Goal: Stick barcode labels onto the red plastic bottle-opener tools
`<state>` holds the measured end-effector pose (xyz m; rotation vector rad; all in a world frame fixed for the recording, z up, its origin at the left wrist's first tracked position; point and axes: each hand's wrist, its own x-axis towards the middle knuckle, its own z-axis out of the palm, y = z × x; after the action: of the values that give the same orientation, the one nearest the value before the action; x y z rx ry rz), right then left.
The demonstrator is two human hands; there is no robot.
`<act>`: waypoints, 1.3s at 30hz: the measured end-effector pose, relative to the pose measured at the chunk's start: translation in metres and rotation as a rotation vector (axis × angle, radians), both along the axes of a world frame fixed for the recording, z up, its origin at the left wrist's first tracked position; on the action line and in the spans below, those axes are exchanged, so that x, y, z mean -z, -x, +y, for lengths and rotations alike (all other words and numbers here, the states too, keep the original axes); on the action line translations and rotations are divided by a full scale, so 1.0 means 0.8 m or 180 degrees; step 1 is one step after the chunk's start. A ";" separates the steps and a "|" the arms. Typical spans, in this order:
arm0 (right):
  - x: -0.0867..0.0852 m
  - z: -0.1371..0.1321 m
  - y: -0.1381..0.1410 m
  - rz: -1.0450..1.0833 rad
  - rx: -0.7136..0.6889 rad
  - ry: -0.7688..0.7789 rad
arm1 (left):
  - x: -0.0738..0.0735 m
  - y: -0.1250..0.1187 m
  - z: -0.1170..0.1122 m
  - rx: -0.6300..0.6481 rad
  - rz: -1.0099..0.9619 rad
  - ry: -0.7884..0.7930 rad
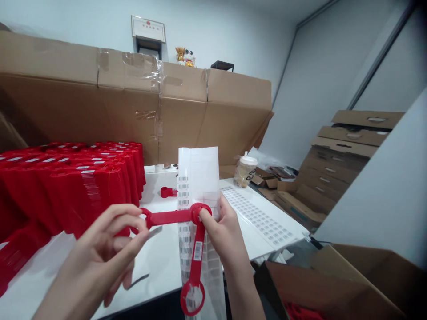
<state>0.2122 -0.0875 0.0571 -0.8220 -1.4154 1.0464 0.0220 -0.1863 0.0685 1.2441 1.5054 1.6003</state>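
Note:
Both hands hold a red plastic piece with ring ends (173,217), its exact kind unclear. One arm runs left and another hangs down to a large ring, and a barcode label (198,251) sits on the lower arm. My right hand (223,233) grips the upper ring, and my left hand (96,255) pinches the left end. Two thin grey metal tips (155,232) show near my left fingers, their tool partly hidden. Behind the piece hangs a long white strip of barcode labels (198,186), running over the table edge.
A large stack of red plastic pieces (83,186) fills the left of the white table (160,262). A barcode label sheet (260,218), a loose red piece (168,192) and a plastic drink cup (245,172) lie ahead. An open cardboard box (333,284) sits at lower right.

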 end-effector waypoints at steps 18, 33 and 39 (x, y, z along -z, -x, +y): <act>-0.018 -0.024 0.010 0.0018 0.0103 0.0162 | 0.000 -0.012 0.037 0.0227 -0.0064 0.0140; -0.009 -0.022 0.011 0.0106 0.0105 0.0078 | 0.003 -0.014 0.044 0.0252 0.0002 0.0162; -0.016 -0.027 0.013 0.0130 0.0065 0.0071 | 0.006 -0.016 0.043 0.0263 0.0027 0.0062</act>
<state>0.2020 -0.1090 0.0700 -0.8252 -1.3604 1.0595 0.0350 -0.1517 0.0640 1.2870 1.4526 1.5253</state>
